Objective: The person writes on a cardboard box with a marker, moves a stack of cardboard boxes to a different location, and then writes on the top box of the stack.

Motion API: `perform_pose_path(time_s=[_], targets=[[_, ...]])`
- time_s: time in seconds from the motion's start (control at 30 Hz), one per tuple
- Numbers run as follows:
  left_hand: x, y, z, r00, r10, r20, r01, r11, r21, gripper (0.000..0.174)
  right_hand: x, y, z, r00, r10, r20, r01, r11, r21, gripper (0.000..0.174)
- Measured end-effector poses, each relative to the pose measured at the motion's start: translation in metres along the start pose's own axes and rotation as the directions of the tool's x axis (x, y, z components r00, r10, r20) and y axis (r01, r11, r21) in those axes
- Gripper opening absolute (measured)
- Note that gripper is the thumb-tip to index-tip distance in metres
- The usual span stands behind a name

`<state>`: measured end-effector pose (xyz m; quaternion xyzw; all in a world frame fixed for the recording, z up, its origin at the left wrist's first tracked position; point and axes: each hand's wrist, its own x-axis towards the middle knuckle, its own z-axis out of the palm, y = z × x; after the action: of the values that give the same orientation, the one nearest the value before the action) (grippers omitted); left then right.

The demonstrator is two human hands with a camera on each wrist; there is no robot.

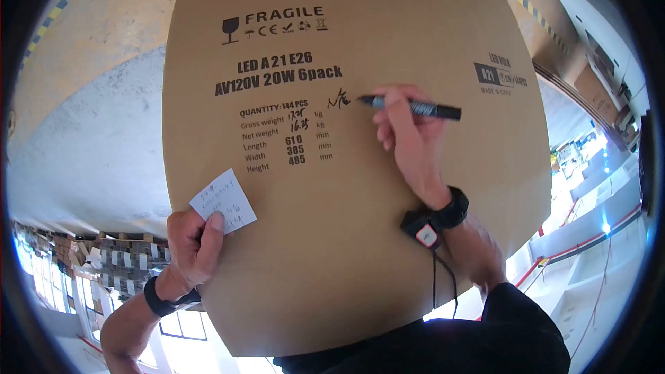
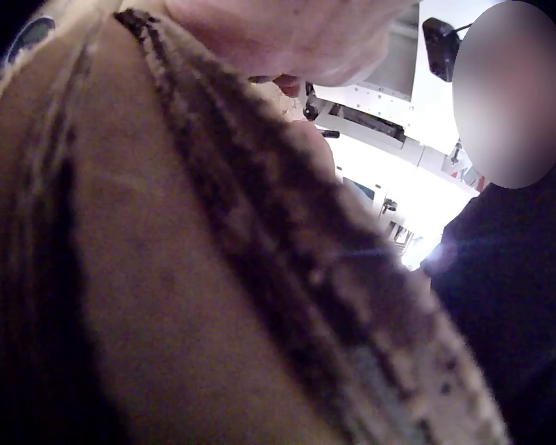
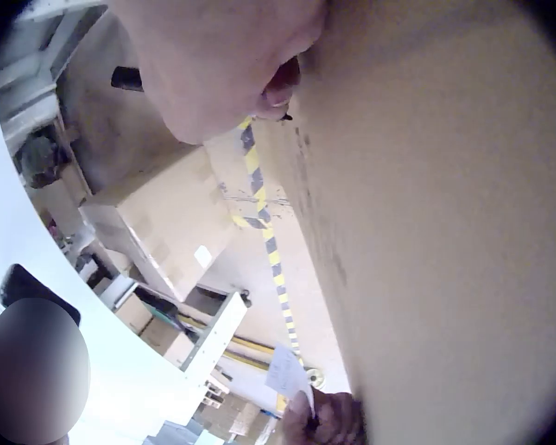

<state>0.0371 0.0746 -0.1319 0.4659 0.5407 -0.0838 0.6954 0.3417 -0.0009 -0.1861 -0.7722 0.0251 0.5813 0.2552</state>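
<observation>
A large brown cardboard box (image 1: 291, 249) with black print fills the head view. My right hand (image 1: 413, 140) pinches a black marker pen (image 1: 436, 110), its tip just right of fresh handwritten strokes (image 1: 339, 100) beside the quantity line. At the box's left edge my left hand (image 1: 192, 246) holds a small white paper note (image 1: 223, 201) with handwriting, thumb laid over its lower part. The right wrist view shows the same note (image 3: 288, 373) in the left hand (image 3: 322, 419), low in the picture. In the left wrist view the box edge covers much of the scene.
Yellow-and-black striped tape (image 3: 274, 255) runs along the floor. Another cardboard box (image 3: 157, 218) stands beyond in the right wrist view. Stacked goods (image 1: 128, 263) appear at the lower left of the head view. A cable (image 1: 454, 277) hangs from the right wrist's camera.
</observation>
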Motion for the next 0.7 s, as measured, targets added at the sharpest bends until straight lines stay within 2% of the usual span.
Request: perform_pose_path(time_s=[0.03,0.13,0.23,0.43,0.53,0.63,0.7], targets=[[0.001,-0.001,0.002,1.0,-0.001,-0.023,0.001,1.0,0.006,0.036,-0.006,-0.003,0.001,0.999,0.02,0.043,-0.021,1.0,0.005,0.018],[0.0,-0.004,-0.005,0.999,-0.012,0.043,0.011,1.0,0.026,0.037,-0.006,0.008,0.006,0.985,-0.013,0.171,0.029,0.995,-0.092,0.018],[-0.001,-0.004,-0.009,0.996,-0.031,0.087,0.032,0.999,-0.013,0.025,-0.001,0.015,0.006,0.972,-0.124,0.197,0.16,0.97,-0.18,0.018],[0.0,-0.005,-0.002,1.0,0.016,0.022,-0.015,0.999,-0.043,0.026,0.001,0.024,0.004,0.98,-0.107,0.169,0.133,0.98,-0.148,0.018],[-0.001,-0.009,-0.008,0.997,0.002,0.083,0.0,1.0,-0.019,0.026,0.0,0.021,0.003,0.977,-0.087,0.196,0.127,0.971,-0.201,0.018],[0.001,-0.003,-0.005,0.998,0.01,0.059,-0.009,1.0,-0.02,0.026,0.002,0.025,0.001,0.982,-0.099,0.163,0.132,0.969,-0.211,0.019],[0.001,-0.001,-0.004,0.998,0.008,0.061,-0.007,1.0,-0.025,0.026,0.0,0.016,0.007,0.992,-0.062,0.113,0.073,0.992,-0.099,0.018]])
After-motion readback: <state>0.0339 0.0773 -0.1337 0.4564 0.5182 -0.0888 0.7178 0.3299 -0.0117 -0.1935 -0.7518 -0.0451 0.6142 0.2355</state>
